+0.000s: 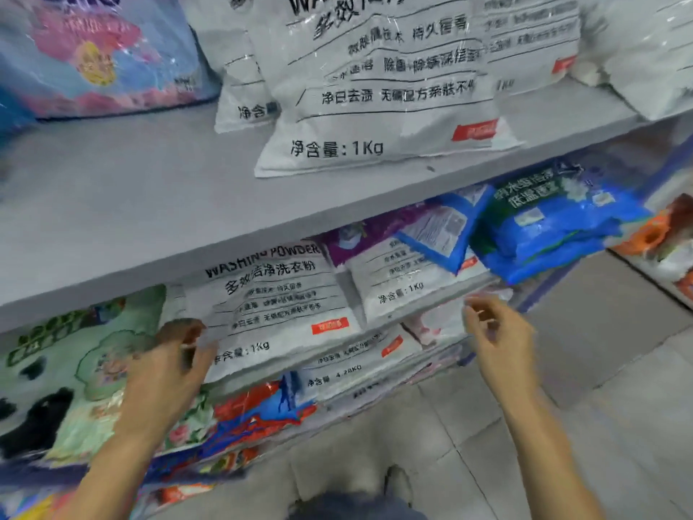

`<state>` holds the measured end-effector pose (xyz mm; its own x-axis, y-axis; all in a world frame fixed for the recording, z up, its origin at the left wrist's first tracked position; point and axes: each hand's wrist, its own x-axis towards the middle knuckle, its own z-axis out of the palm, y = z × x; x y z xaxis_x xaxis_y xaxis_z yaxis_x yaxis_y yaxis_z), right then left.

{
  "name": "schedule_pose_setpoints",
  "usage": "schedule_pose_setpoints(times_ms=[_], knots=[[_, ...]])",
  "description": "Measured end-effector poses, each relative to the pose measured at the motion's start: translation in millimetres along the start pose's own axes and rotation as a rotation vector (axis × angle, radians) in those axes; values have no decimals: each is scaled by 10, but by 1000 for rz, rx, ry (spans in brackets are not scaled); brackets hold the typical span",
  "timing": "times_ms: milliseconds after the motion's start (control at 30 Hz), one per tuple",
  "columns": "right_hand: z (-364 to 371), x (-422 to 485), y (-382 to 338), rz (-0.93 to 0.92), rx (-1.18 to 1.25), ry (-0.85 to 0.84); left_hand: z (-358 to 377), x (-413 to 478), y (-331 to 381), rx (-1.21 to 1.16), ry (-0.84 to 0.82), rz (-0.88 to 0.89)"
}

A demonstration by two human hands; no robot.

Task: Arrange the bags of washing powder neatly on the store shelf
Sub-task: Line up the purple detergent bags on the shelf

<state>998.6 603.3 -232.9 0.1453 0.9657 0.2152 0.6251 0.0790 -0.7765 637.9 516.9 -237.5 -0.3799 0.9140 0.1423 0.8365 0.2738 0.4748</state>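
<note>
Grey floor tiles [468, 425] fill the nearest ground, with a dark trouser leg [356, 508] at the bottom edge. Both bare forearms rise from there towards the lower shelf of the store rack.

The left hand [165, 373] lies over a pale green bag [75, 362], wrist bent, thumb raised and fingers curled at the lower left corner of a white washing powder bag [277, 309]. Blur hides whether the fingers actually grip that corner. The right hand [502, 339] hovers in front of the shelf edge with its back to the camera. Its fingers are loosely curled and hold nothing, just beside the front of a second white bag [401, 283].

Both white bags lie flat, labels up, on a stack. Beneath them sit a larger white bag [356, 362] and a red and blue bag [262, 410]. A purple bag [360, 234] lies behind the second white bag, and blue bags [555, 227] are heaped askew to the right, overlapping it.

Above runs the grey shelf board [131, 204], bare on its left half. Farther back on it, an upright white bag [375, 88] leans against more of the same kind. A pink and blue bag [93, 50] stands at the far left.
</note>
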Motion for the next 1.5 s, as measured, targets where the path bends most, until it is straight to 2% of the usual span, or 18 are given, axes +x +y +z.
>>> schedule_pose_setpoints(times_ms=[167,267,400,467,567,667,767,867,1033,1133,1200,1267,1400,1433,1500], knots=[[387,934,-88,-429,-257,-190,426,6,179,153,-11,-98],[647,1366,-188,-711,-379,-188,628,-40,208,204,-40,-147],[975,1729,-256,-936,-602,-298,784,-67,123,321,-75,-179],[1098,1845,-214,-953,-699,-389,836,-83,54,355,-110,-159],[1215,1955,-82,-877,-689,-503,879,-93,-15,360,-129,-145],[1278,2002,-29,-928,-579,-426,890,-84,-1,342,-129,-151],[1252,1963,-94,-941,-368,-316,902,-94,0,329,-118,-164],[1126,1881,-198,-884,-310,-324,897,-115,34,313,-109,-172],[771,1499,-360,-643,22,-743,904,-147,86,267,-108,-216],[607,1245,-407,-556,217,-839,899,-211,259,235,-58,-262],[526,1129,-451,-458,317,-878,915,-293,440,168,-41,-227],[438,1015,-530,-331,437,-907,949,-373,656,6,-48,-235],[283,813,-684,-116,576,-1075,785,-468,1145,-606,-195,-462],[264,800,-702,-36,629,-1108,755,-482,1189,-713,-232,-467],[238,821,-753,172,765,-1142,664,-517,1212,-939,-202,-448]])
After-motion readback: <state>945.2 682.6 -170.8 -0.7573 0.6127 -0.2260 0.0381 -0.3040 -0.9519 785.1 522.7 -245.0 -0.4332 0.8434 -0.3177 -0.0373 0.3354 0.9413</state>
